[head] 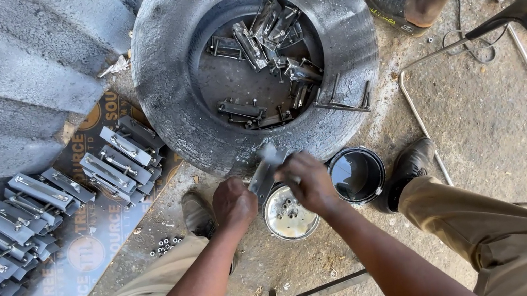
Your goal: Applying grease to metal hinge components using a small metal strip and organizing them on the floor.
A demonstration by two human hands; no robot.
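Metal bracket (266, 174) gripped between left hand (233, 204) and right hand (309, 183), fingers clamped round it, held over small silver tin (289, 216), presumably catching drips.

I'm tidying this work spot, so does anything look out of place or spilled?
A few things. One long metal bracket lies across the tyre rim instead of inside with the heap of parts. Small nuts are scattered loose on the board by the left shoe. The painted brackets sit in neat rows.
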